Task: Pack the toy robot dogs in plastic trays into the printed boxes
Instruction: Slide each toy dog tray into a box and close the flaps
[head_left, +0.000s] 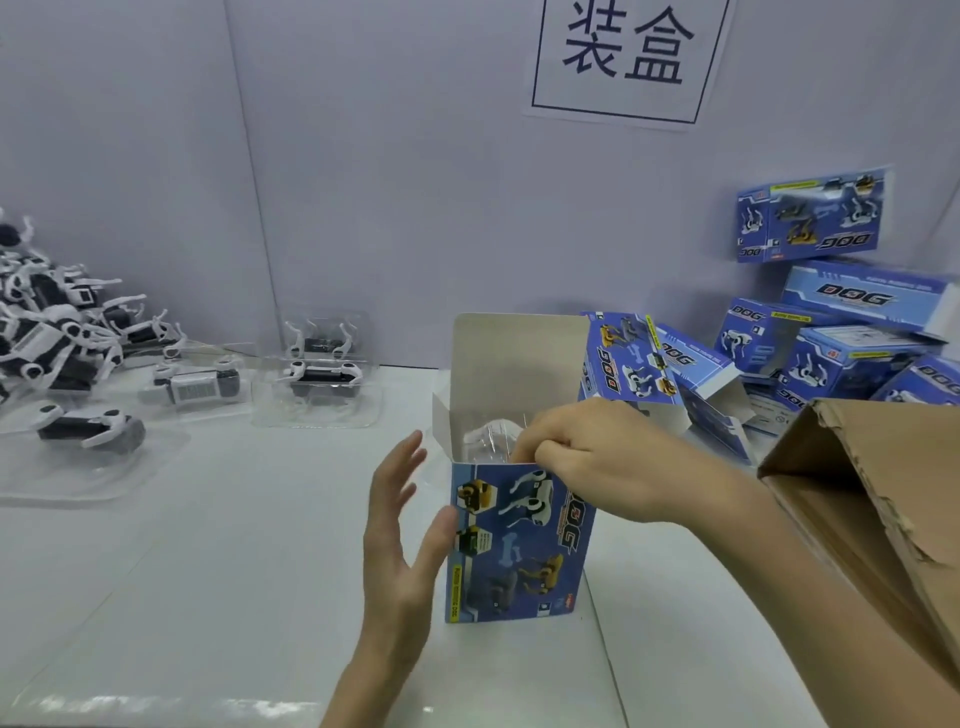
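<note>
Right hand (561, 452) is up at the open top of the printed box (519, 545), fingers curled tight and pinching at the front rim. I can't tell if the edge of the clear tray (485, 439) is caught in that pinch too. The tray sits down inside the box, just left of those fingertips, and whatever is in it is too blurry to make out.

Left hand (402, 525) is flat open with fingers straight and spread, gripping nothing; only the thumb touches the box's left edge. The box stands upright on the white worktop (234, 571) between the two hands, with its lid flap (519, 353) sticking straight up behind the right hand.

Well beyond the left hand and off to its left are a few trays with robot dogs (317, 374), then further left a pile of loose robot dogs (47, 322). Past the right hand there's a jumbled stack of boxes (831, 353) — same blue print. Just right of the right forearm is an open cardboard carton (857, 519). A sign (623, 57) hangs on the wall above it all.
</note>
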